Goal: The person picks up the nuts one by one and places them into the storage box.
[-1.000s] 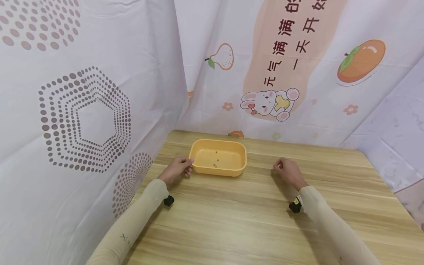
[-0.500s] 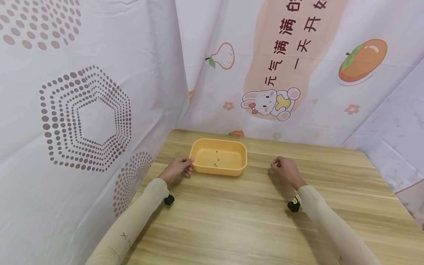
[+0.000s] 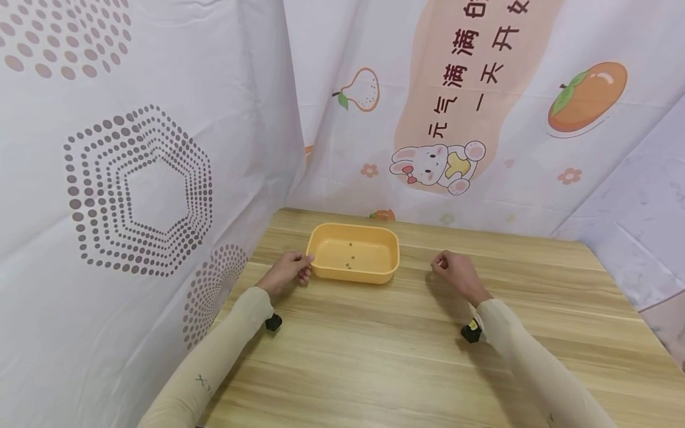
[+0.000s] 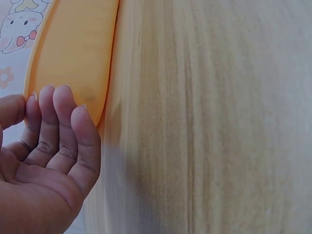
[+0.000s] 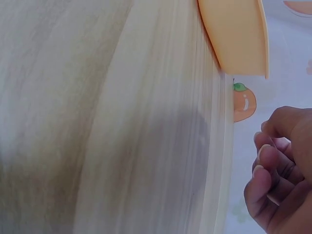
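A yellow-orange plastic basin (image 3: 353,275) stands on the wooden table, with several small dark round bits (image 3: 352,257) scattered over its floor. My left hand (image 3: 287,273) pinches the basin's left end at the rim between thumb and fingers. In the left wrist view, that hand (image 4: 53,161) has its other fingers bent against the basin's outer wall (image 4: 78,48). To the right of the basin, and apart from it, my right hand (image 3: 456,273) hovers with curled fingers. The right wrist view shows this hand's (image 5: 287,170) thumb and fingertips close together; no held thing is visible.
The wood-grain table (image 3: 374,345) reaches to a printed white curtain (image 3: 332,154) behind the basin. A dotted white curtain (image 3: 155,196) closes off the left side. Each wrist carries a small black camera (image 3: 273,323).
My right hand has drifted left, a little closer to the basin. The left hand keeps its hold on the rim, and the basin stays in place.
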{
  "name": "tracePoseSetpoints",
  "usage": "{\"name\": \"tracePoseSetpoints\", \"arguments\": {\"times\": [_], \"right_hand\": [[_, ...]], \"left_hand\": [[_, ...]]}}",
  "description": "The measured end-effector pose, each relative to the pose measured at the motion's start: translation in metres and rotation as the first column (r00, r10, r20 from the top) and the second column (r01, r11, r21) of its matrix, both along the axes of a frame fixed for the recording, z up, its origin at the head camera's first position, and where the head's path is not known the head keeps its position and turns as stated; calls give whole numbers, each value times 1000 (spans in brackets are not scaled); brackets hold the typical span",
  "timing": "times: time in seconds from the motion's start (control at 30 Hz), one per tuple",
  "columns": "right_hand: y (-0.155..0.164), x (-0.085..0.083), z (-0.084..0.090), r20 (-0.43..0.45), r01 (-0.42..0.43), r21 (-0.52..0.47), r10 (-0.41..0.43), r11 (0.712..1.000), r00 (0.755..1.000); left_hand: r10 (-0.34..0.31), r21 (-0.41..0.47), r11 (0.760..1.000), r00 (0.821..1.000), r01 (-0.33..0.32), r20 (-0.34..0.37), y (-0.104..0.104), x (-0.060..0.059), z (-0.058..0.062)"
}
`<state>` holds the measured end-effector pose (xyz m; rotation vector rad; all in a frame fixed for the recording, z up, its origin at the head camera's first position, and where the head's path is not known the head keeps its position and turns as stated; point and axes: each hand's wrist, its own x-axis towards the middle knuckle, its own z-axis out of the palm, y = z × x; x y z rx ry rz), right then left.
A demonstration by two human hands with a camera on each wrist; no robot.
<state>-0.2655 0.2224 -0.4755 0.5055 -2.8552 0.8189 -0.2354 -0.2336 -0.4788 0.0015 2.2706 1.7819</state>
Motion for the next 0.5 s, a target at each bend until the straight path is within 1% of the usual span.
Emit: {"name": "tracePoseSetpoints", "arguments": {"times": [0.17, 0.5], "right_hand": [[-3, 3, 3, 1, -10, 3, 10, 1000, 1000], [-13, 8, 11, -1, -22, -8, 22, 1000, 1000]], "left_hand": [[-9, 3, 1000, 1000, 9, 1, 0, 1, 0], [-12, -18, 1000, 1000, 12, -23, -2, 1, -2]]}}
